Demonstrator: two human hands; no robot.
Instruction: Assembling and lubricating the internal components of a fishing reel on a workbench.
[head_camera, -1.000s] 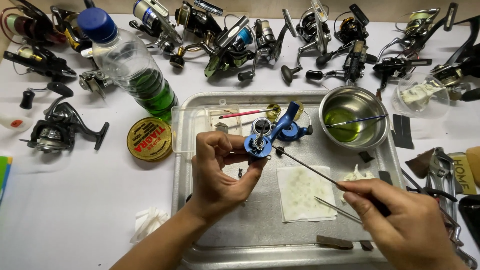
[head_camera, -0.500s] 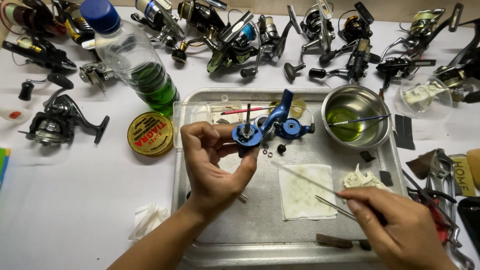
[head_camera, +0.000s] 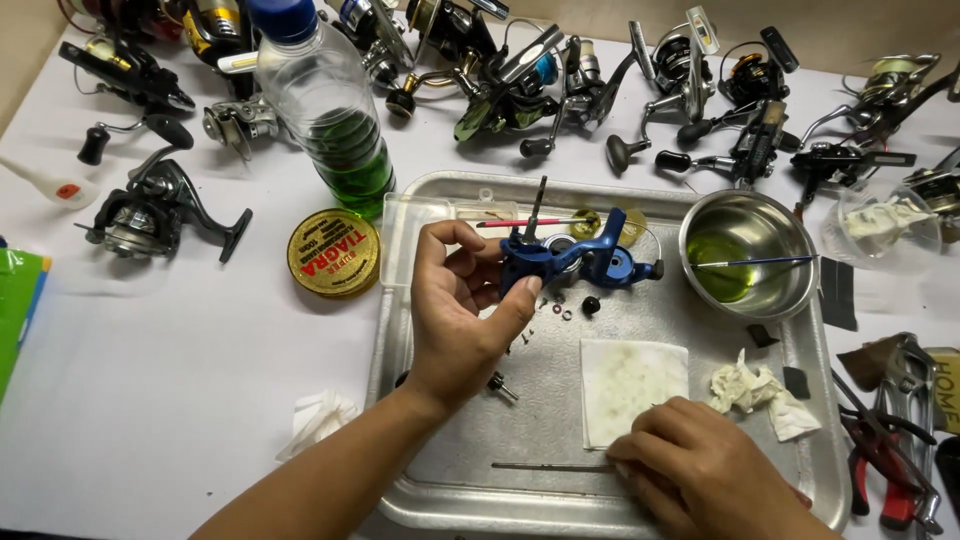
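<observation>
- Head view: the left hand holds a blue reel body up over the far part of the metal tray, fingers curled behind it and thumb pressed on its near edge. A thin shaft stands upright out of the top; the raised, turned grip looks meant to bring the mechanism side toward the eye.
- The right hand rests low at the tray's near edge, fingers folded down onto the end of a thin metal rod that lies flat on the tray; whether it pinches the rod or only presses it I cannot tell.
- Just below the reel body, small screws and washers lie loose on the tray, probably kept inside the rim so they cannot roll off.
- A stained white cloth lies between the hands, with a crumpled tissue to its right.
- A steel bowl of greenish liquid fills the tray's far right corner, with a thin tool lying across it.
- Open room: the tray's near left part is bare, as is the white counter left of it.
- Crowded edges: a row of fishing reels along the far side, a green-liquid bottle and round yellow tin at far left, pliers at right.
</observation>
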